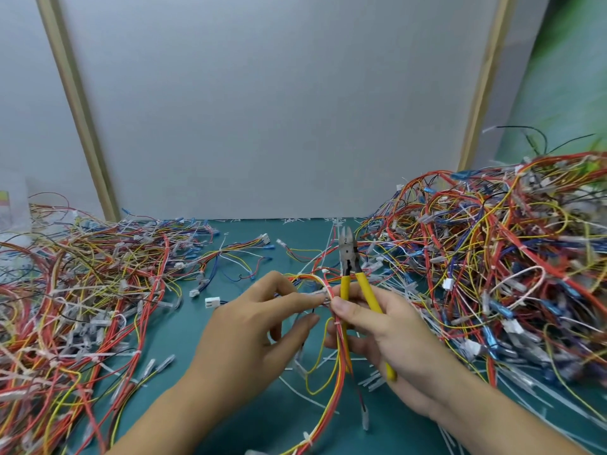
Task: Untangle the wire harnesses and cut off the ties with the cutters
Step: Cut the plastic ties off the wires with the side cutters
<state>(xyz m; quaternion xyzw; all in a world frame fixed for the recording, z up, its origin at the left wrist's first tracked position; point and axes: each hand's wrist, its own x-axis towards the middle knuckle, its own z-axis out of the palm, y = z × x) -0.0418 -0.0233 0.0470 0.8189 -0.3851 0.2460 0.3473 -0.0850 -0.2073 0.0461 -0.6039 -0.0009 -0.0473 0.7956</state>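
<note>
- Two hands are seen low in the view, over the green desk point(269, 421).
- A harness point(340, 385) of red, orange and yellow wires is held between them. Its lower run hangs down and is trailed across the desk towards the near edge.
- The grip of the left hand point(256, 326) is closed on the harness, which is pinched between thumb and forefinger near the top of the bundle.
- The grip of the right hand point(384, 330) is clamped round the yellow handles of the cutters point(347, 254), and the harness is pressed against one handle by the thumb.
- A white tie point(336, 321) is seen on the harness just below that thumb.
- The cutters are held upright, with the blades pointed away and slightly parted.
- A loose white connector point(212, 302) is seen on the desk, left of the left hand.
- Tangled wires are heaped on both sides: the left pile point(82, 290) and the taller right pile point(492, 257).
- The desk is backed by a grey panel point(262, 110).
</note>
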